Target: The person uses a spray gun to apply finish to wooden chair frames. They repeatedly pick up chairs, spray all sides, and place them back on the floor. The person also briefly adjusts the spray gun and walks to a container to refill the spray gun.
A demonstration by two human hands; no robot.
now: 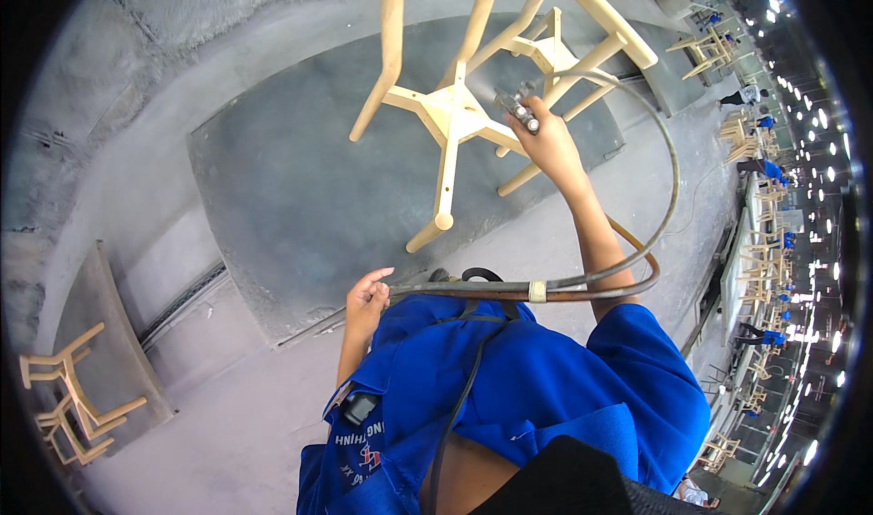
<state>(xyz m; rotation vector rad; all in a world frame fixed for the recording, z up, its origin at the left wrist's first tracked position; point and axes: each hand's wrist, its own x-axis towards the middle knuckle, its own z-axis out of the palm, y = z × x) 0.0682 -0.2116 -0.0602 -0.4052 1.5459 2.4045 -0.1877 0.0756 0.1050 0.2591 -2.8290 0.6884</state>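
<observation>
- Right hand (546,142), upper centre of frame: fingers wrapped tight round a small metal air tool (515,107), nozzle aimed at the underside joint of an unfinished wooden chair frame (452,115).
- Chair frame lies tipped over on a dark grey mat (291,196), legs splayed toward the camera. Likely put that way so the underside joints are reachable.
- Hose pair (668,169) (one grey, one brownish, taped together) loops from the tool out to the right, then back across frame centre.
- Left hand (366,298), centre-left: fingers loosely curled on the hose end near the waist, not a full clamp. Looks like slack management, keeping the line off the chair.
- Blue work jacket (546,388) fills the lower centre; black strap across it.
- Lower left: another bare wood chair frame (73,397) on a grey slab.
- Right edge: rows of more chair frames (759,269), people in blue, ceiling lights. Too small for detail.
</observation>
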